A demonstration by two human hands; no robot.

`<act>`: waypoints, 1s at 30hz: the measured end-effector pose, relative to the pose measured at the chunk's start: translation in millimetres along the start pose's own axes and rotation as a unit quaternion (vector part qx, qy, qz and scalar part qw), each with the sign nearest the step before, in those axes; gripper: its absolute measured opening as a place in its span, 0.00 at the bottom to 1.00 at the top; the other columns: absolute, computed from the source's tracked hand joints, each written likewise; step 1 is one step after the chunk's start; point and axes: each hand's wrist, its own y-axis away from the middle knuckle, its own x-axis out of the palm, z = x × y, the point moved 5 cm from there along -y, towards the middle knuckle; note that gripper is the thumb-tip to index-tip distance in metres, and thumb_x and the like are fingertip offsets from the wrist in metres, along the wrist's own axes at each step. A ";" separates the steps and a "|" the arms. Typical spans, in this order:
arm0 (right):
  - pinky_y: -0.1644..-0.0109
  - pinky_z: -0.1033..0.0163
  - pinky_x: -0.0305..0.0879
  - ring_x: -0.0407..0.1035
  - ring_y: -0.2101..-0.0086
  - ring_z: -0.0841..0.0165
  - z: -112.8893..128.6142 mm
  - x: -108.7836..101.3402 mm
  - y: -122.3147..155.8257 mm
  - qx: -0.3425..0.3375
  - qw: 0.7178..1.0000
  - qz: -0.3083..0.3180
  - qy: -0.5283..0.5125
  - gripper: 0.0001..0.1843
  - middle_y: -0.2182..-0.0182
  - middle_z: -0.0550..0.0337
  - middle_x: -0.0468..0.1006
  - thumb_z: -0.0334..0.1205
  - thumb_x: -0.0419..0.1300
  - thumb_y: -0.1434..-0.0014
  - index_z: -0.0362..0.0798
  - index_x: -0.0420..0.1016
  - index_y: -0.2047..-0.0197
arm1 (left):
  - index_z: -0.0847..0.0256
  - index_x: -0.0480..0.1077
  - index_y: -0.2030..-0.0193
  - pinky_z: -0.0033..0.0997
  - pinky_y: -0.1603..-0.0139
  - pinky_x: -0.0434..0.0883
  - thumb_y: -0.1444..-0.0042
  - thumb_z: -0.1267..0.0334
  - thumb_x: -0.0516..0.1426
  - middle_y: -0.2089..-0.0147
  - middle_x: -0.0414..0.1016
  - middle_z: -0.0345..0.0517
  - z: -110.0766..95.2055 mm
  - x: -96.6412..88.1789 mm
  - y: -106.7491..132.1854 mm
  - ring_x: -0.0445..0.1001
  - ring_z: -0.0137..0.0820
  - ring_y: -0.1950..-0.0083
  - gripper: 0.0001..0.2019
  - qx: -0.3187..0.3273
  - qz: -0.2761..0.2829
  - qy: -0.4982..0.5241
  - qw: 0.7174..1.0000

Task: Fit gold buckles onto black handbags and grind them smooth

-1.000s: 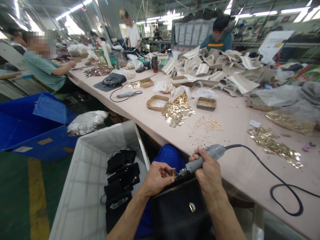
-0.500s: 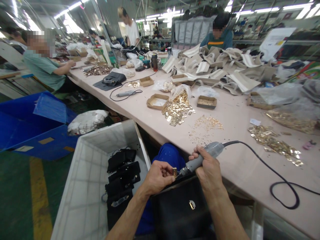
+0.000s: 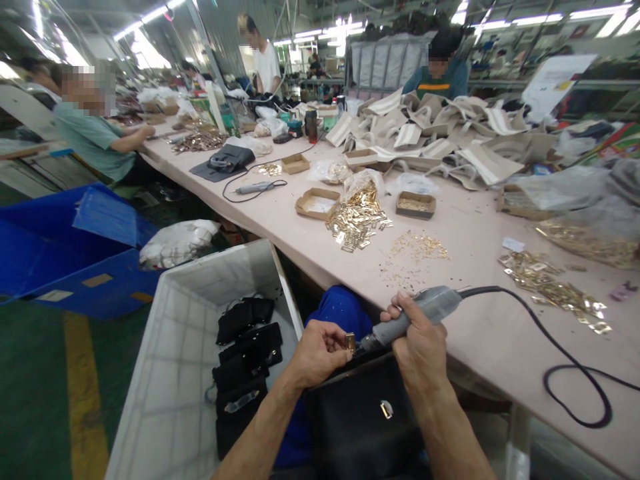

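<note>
My left hand (image 3: pixel 317 352) pinches a small gold metal fitting (image 3: pixel 350 342) at the top edge of a black leather bag (image 3: pixel 360 420) that rests in my lap. My right hand (image 3: pixel 419 341) grips a grey corded electric screwdriver (image 3: pixel 415 313), whose tip meets the fitting. The tool's black cable (image 3: pixel 555 353) loops across the pale table (image 3: pixel 480 333) to the right. A gold clasp (image 3: pixel 385 409) shows on the bag's front.
Piles of gold hardware (image 3: pixel 357 217) and small cardboard trays (image 3: pixel 317 203) lie on the table. A white crate (image 3: pixel 200 360) holding black bags (image 3: pixel 247 363) stands at my left, a blue bin (image 3: pixel 65 247) beyond it. Other people work along and across the table.
Both hands stay on the fitting and the screwdriver; only a slight shift of the view and the tool's rear end.
</note>
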 end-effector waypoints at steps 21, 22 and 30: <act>0.70 0.61 0.70 0.70 0.75 0.70 17.1 24.7 42.5 -0.154 0.978 0.112 0.089 0.13 0.73 0.63 0.75 0.38 0.75 0.44 0.46 0.76 0.61 | 0.66 0.77 0.73 0.24 0.79 0.64 0.53 0.58 0.65 0.83 0.73 0.42 4.5 -0.4 -5.2 0.67 0.25 0.82 0.11 -0.017 -0.018 0.032 0.999; 0.70 0.60 0.70 0.70 0.76 0.69 17.0 25.2 44.2 -0.163 0.972 0.126 0.112 0.12 0.74 0.62 0.74 0.39 0.74 0.43 0.46 0.76 0.61 | 0.66 0.77 0.74 0.24 0.79 0.64 0.52 0.58 0.65 0.83 0.73 0.42 4.0 0.1 -5.0 0.67 0.25 0.82 0.11 -0.018 -0.019 0.031 0.999; 0.65 0.58 0.72 0.74 0.68 0.65 23.5 27.2 54.6 -0.203 0.898 0.249 0.300 0.09 0.67 0.57 0.79 0.42 0.72 0.41 0.48 0.80 0.61 | 0.65 0.76 0.76 0.25 0.79 0.64 0.54 0.57 0.64 0.83 0.72 0.42 6.9 2.6 -4.9 0.67 0.26 0.83 0.11 -0.018 -0.023 0.035 0.999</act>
